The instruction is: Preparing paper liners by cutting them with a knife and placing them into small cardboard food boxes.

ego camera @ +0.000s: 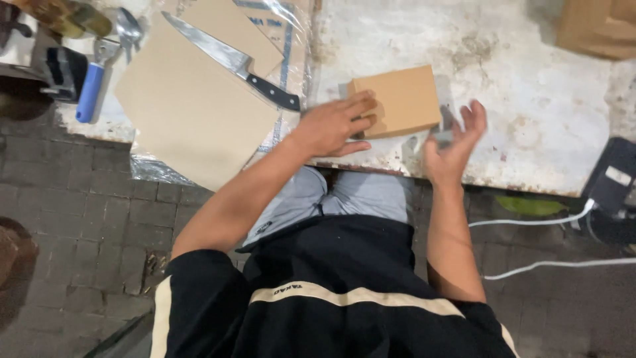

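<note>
A small brown cardboard box (397,99) is seen lying flat on the worn white table (530,99), close to the near edge and just in front of the seated person. The left hand (334,124) is laid on the box's near-left corner, palm down, the fingers (361,109) stretched out and held fairly close together; the box appears to be pressed down and steadied this way rather than gripped, since nothing is clamped between thumb and fingers.

The right hand (454,142) is raised at the box's right side, palm turned inward, fingers spread apart and slightly curled. A small grey object (445,129) is seen against its palm — motion blur hides what it is, and it cannot be told whether it is actually held or merely lies behind the hand. The hand is placed just beside the box's right edge, seemingly so that this side can be reached while the other hand keeps the box from sliding.

To the left, 2 flat sheets of brown cardboard (192,106) are spread over clear plastic film, and a large kitchen knife (232,59) with a black handle is laid across them, blade pointing away from the person — well apart from both hands. Further left, a blue-handled tool (91,89) rests by the table's corner. A white cable (530,222) runs along the brick floor at the right.
</note>
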